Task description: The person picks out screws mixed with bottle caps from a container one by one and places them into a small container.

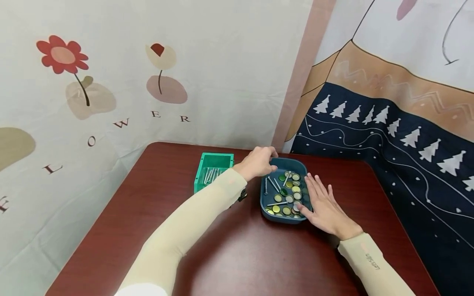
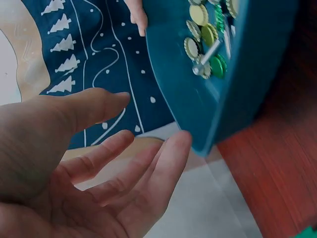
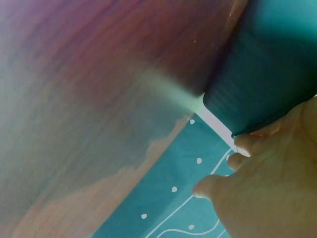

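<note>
A dark blue tray (image 1: 283, 220) with rounded corners holds many crown bottle caps (image 1: 296, 189), gold, silver and green, and several long silver headed rods, like nails or screws (image 1: 274, 183). My left hand (image 1: 257, 161) hovers over the tray's back left corner, its fingers loosely bent and nothing in them. In the left wrist view, the fingertips (image 2: 182, 139) come right at the tray's corner. Along the tray's right side lies my right hand (image 1: 326, 207), fingers straight against the rim and thumb at the near right edge.
To the left of the tray, partly behind my left forearm, stands a green bin (image 1: 218, 156) with several more silver rods (image 1: 212, 174) inside. Both containers stand on a reddish-brown table (image 1: 148, 213). Printed cloths (image 1: 229, 82) hang behind and to the right.
</note>
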A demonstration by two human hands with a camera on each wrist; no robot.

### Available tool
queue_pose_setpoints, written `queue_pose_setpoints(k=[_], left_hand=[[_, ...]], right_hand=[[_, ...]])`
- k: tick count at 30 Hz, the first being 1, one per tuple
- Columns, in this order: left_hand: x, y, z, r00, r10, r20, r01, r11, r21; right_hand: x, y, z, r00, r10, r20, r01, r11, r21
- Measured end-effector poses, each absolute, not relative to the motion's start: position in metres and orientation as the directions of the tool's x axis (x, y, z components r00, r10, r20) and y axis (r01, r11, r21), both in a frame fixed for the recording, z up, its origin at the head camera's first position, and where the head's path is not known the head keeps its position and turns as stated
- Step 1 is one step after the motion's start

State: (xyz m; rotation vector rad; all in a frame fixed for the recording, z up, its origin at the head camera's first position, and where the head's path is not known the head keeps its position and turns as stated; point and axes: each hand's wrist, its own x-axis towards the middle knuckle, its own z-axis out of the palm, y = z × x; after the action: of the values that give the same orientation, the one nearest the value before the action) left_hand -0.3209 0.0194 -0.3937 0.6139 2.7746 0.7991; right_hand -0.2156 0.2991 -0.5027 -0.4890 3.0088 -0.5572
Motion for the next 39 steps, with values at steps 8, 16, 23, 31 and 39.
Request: queue_pose_setpoints(k=[8,16,23,31,39], left_hand=[[-0.328,0.037,-0.395,-0.862,0.469,-0.193,0.280,0.756,0.591],[-0.334,0.055,-0.405,-0.859,0.452,-0.242,0.250,0.781,0.573],[-0.336,0.072,-0.407,-0.861,0.451,-0.236,0.288,0.815,0.503],[-0.385,0.114,-0.461,-0.854,0.356,-0.381,0.210,0.904,0.373],[-0.386,0.134,-0.473,-0.847,0.342,-0.407,0.242,0.930,0.277]], right_hand=[[-0.217,0.295,-0.501,-0.945,-0.326,0.025,-0.314,0.881,-0.353],[-0.219,0.288,-0.501,-0.938,-0.344,0.035,-0.335,0.878,-0.343],[-0.219,0.288,-0.499,-0.937,-0.346,0.054,-0.344,0.881,-0.326],[-0.215,0.291,-0.502,-0.938,-0.344,0.039,-0.338,0.883,-0.326],[-0.216,0.298,-0.499,-0.938,-0.346,0.031,-0.339,0.890,-0.305]])
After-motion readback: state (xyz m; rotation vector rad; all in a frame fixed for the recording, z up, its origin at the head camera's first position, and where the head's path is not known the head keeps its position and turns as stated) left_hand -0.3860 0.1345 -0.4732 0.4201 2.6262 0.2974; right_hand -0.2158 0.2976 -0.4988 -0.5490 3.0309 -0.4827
